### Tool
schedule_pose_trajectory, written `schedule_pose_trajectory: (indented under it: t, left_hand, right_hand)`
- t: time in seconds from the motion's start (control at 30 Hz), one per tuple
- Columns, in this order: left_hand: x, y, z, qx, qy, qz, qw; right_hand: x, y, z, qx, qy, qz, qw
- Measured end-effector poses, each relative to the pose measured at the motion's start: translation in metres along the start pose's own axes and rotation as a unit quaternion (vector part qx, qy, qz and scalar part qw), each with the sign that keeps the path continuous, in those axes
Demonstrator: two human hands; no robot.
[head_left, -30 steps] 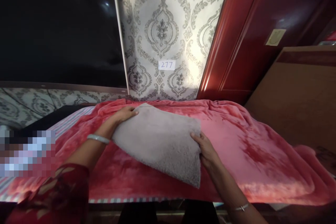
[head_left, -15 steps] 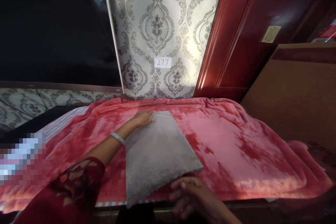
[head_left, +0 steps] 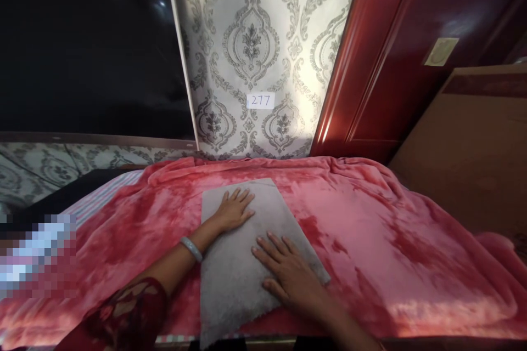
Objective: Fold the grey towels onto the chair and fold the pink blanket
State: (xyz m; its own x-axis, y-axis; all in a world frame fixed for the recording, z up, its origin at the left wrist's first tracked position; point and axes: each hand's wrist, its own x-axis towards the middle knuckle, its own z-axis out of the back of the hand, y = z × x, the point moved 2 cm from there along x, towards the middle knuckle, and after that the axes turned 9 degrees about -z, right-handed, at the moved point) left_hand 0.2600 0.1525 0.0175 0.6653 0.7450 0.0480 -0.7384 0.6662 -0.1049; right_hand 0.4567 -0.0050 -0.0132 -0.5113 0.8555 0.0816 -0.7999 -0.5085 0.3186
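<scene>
A grey piece of cloth with a frayed near edge lies flat on a pink-red plush blanket. Its near left corner reaches down to the front edge of the blanket. My left hand rests on the upper left part of the cloth, palm down with the fingers spread. On that wrist is a pale bangle. Lower and to the right, my right hand lies on the cloth too, its fingers stretched out and apart. Neither hand grips anything.
Behind the blanket stands a patterned wall with a paper label reading 277. A large black screen is at the upper left. Dark red panelling and a brown board stand at the right. Striped fabric shows at the left.
My right hand has moved from the near edge up onto the cloth and now lies flat. My left hand has shifted from the cloth's far left edge inward and spread its fingers.
</scene>
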Motion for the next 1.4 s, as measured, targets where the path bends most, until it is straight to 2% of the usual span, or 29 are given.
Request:
schedule_pose_trajectory:
  t: [0.13, 0.2, 0.4, 0.53, 0.67, 0.8, 0.87, 0.97, 1.07, 1.17, 1.4]
  left_hand:
    - [0.027, 0.004, -0.002, -0.015, 0.020, -0.071, 0.997]
    - [0.042, 0.010, -0.004, -0.018, 0.020, -0.086, 0.996]
    - [0.069, 0.036, -0.009, -0.032, 0.020, -0.025, 0.999]
    - [0.071, 0.037, -0.011, -0.017, 0.009, -0.010, 1.000]
    - [0.067, 0.032, -0.008, 0.007, -0.004, 0.005, 1.000]
    - [0.064, 0.018, 0.002, 0.031, -0.020, 0.015, 0.999]
    - [0.064, 0.003, 0.007, 0.033, -0.020, -0.033, 0.999]
    - [0.068, -0.022, 0.004, 0.020, 0.009, -0.152, 0.988]
    - [0.076, -0.031, -0.007, -0.006, 0.054, -0.186, 0.981]
    - [0.089, -0.022, -0.016, -0.010, 0.054, -0.174, 0.983]
    - [0.117, 0.027, -0.020, -0.011, 0.012, -0.113, 0.993]
  right_hand:
    - [-0.005, 0.001, 0.000, 0.003, 0.007, -0.009, 1.000]
    - [-0.005, 0.001, 0.002, 0.009, 0.009, -0.014, 1.000]
    - [-0.005, 0.000, 0.004, 0.023, 0.020, -0.018, 0.999]
    - [-0.003, -0.002, 0.000, 0.028, 0.006, -0.015, 0.999]
    - [-0.003, 0.001, 0.002, 0.032, -0.018, -0.010, 0.999]
    - [-0.005, -0.002, 0.014, 0.048, -0.007, -0.016, 0.999]
    - [-0.008, -0.009, 0.021, 0.041, -0.019, -0.036, 0.998]
    - [-0.013, -0.021, 0.023, 0.013, -0.055, -0.054, 0.997]
    - [-0.017, -0.027, 0.013, -0.009, -0.051, -0.045, 0.998]
    - [-0.020, -0.028, 0.004, -0.018, -0.056, -0.052, 0.997]
    - [-0.022, -0.028, 0.005, -0.014, -0.054, -0.061, 0.997]
